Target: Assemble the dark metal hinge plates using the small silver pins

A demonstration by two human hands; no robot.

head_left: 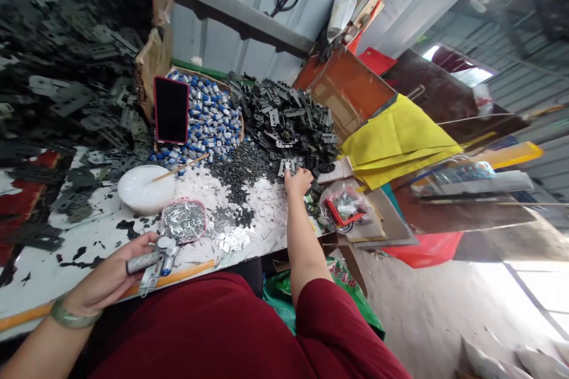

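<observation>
Red shirt (213, 331); left hand (106, 272) clamps metal part (151, 272), right hand (299, 182) rests fingers together on black metal scraps (284, 154) (white discs (267, 213) beside)

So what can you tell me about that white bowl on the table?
The round white bowl stands upright on a white, black-marked tabletop. Its surface looks glossy, perhaps ceramic or plastic, and it seems filled with something smooth and white, though that is hard to tell. A thin wooden stick rests at its rim and angles away from it. Small white discs lie close by.
</observation>
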